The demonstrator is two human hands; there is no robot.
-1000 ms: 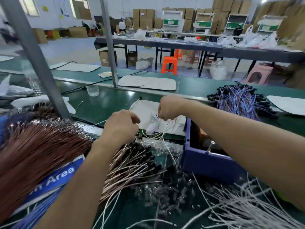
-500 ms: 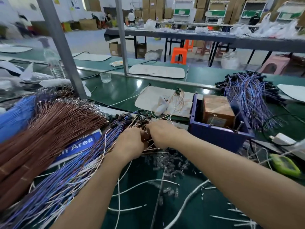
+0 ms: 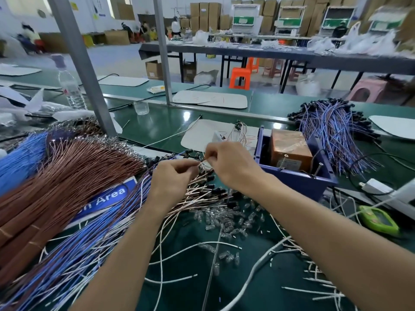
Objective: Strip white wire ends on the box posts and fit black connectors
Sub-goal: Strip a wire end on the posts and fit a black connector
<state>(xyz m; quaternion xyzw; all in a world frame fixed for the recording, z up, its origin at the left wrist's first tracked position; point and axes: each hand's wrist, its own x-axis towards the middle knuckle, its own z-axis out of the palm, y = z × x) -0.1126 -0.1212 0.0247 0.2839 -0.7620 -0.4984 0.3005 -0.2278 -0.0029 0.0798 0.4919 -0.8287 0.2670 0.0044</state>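
Left hand (image 3: 173,182) and right hand (image 3: 232,163) both pinch one thin wire (image 3: 203,163) between them, blue box (image 3: 292,178) just right. Sign (image 3: 107,196) left of them reads "Area" (rest hidden); green bench (image 3: 161,126), cartons (image 3: 206,16) behind.

Blue box (image 3: 292,180) right, brown wires (image 3: 67,176) left, post (image 3: 83,70) behind, belt (image 3: 157,126) bare beyond

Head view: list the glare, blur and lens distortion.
Head view: lamp glare spots on the green bench; wide-angle lens tilts the grey post; far plastic bags and workers smear; left hand and right hand, pinching a wire, look sharp.
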